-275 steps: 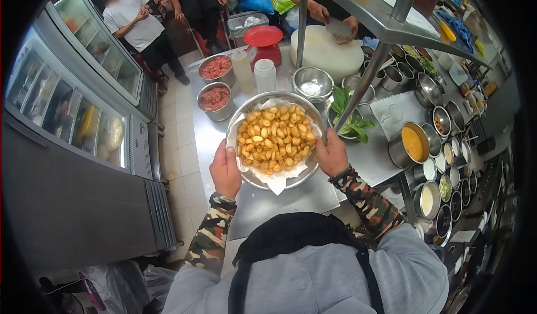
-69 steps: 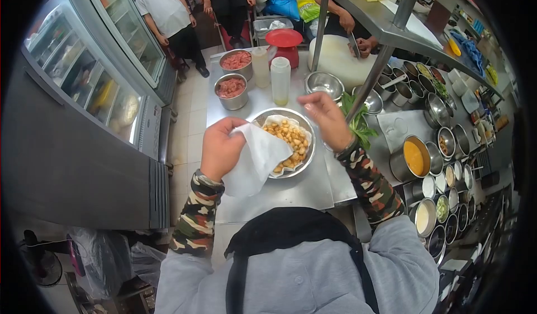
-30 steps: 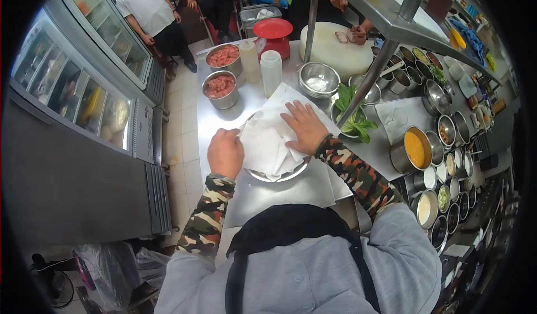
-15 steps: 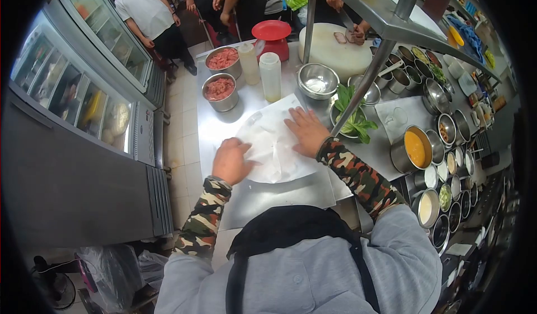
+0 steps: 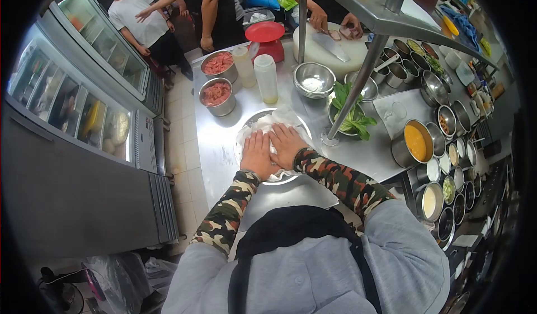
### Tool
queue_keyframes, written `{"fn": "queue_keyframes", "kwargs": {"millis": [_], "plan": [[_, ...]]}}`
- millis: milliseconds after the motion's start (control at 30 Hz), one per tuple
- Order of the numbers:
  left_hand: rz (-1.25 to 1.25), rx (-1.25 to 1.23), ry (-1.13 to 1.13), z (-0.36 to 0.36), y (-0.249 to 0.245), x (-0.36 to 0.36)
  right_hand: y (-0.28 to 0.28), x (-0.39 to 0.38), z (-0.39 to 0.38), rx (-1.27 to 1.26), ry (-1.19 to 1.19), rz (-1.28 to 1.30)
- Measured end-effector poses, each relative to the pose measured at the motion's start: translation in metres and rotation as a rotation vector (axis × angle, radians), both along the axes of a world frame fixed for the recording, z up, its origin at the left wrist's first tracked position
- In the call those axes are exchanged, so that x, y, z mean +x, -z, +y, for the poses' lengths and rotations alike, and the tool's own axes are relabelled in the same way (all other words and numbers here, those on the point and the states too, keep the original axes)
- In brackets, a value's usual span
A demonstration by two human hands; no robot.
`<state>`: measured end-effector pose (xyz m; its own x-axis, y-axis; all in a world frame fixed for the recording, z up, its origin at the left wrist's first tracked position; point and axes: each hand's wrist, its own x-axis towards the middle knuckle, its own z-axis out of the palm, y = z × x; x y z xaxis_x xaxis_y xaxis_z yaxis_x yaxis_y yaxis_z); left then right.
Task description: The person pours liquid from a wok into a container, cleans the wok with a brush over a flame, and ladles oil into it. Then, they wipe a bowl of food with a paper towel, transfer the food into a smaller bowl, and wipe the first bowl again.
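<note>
Both of my palms lie flat, pressing crumpled white paper [image 5: 287,118] down into a round metal bowl [image 5: 279,181] on the steel counter. My left hand [image 5: 257,156] has its fingers stretched forward on the paper. Beside it, close to touching, my right hand [image 5: 287,147] is also open, its fingers pointing up and left. The paper lines the bowl and its edges rise unevenly around the rim. Whatever is under the paper is hidden.
Two metal containers of raw meat [image 5: 216,94], squeeze bottles [image 5: 265,79] and a red scale [image 5: 265,32] stand ahead. Stacked bowls [image 5: 315,80], leafy greens [image 5: 352,115] and a slanting metal post [image 5: 363,79] are right. A co-worker's hands use a knife [image 5: 331,46] on a cutting board [image 5: 299,37].
My hands have come together from the sheet's two sides to its middle. The paper, spread out flat before, is now pushed down into the bowl, whose rim shows.
</note>
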<state>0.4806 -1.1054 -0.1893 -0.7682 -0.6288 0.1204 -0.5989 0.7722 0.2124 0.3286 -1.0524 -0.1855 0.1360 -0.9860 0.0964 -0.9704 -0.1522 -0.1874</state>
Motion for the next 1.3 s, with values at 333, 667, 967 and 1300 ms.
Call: {"fn": "queue_keyframes", "kwargs": {"millis": [333,667,967,1300], "plan": [[0.028,0.078,-0.021,0.006,-0.021,0.0,-0.005,-0.002,-0.004,-0.014,0.012,-0.021],[0.475,0.095,-0.475,-0.004,-0.051,0.065,-0.066,-0.056,0.03,-0.263,0.442,-0.359],[0.553,0.437,-0.609,0.006,0.008,0.064,-0.013,-0.05,0.037,-0.006,0.624,-0.449],[0.853,1.106,-0.738,0.022,-0.063,0.085,-0.03,-0.038,0.047,-0.248,0.466,-0.646]]}}
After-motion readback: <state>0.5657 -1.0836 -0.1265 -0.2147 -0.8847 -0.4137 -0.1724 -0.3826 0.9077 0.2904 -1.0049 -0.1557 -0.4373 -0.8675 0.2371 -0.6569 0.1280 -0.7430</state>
